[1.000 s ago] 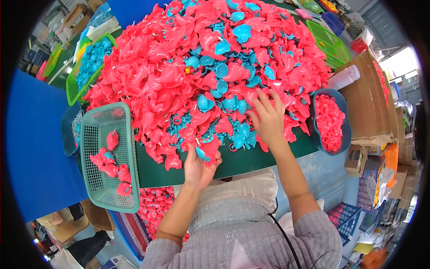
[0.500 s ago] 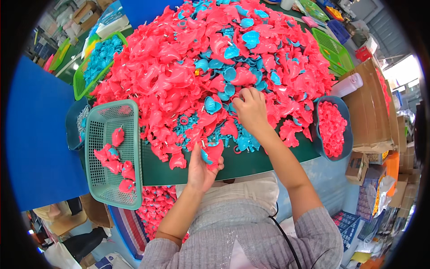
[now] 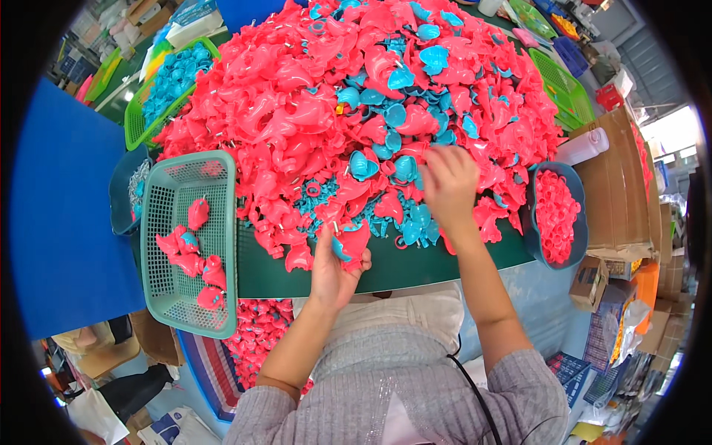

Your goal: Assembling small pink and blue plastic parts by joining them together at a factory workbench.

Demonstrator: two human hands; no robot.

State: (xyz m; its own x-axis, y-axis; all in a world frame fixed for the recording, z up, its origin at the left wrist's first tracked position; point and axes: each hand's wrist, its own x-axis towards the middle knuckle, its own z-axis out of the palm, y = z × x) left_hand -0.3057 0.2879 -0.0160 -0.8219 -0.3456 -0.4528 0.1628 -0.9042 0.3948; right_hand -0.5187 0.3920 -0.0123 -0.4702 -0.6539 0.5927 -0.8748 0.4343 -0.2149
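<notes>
My left hand (image 3: 334, 276) is closed around a curved pink plastic shell (image 3: 354, 241), with a blue plastic piece (image 3: 340, 249) set against its inner side. It is held just above the table's front edge. Over the right front of a big heap of pink plastic shells (image 3: 297, 133) is my right hand (image 3: 452, 185), its fingers bent down and smeared by motion. Whether it holds a part cannot be made out. Next to its fingertips lies a blue cup-shaped piece (image 3: 406, 168); another blue shell piece (image 3: 363, 166) rests farther left. Small blue parts (image 3: 420, 224) lie below the hand.
A green mesh basket (image 3: 152, 274) with several pink-and-blue pieces stands at left. On the right, a dark blue bin (image 3: 584, 241) holds small pink rings, beside a cardboard box (image 3: 610, 185) and a pale bottle (image 3: 584, 147). A blue bin (image 3: 119, 204) contains metal bits.
My right hand has moved right and slightly down from the blue pieces in the heap. My left hand keeps hold of the pink shell. The whole view has shifted slightly.
</notes>
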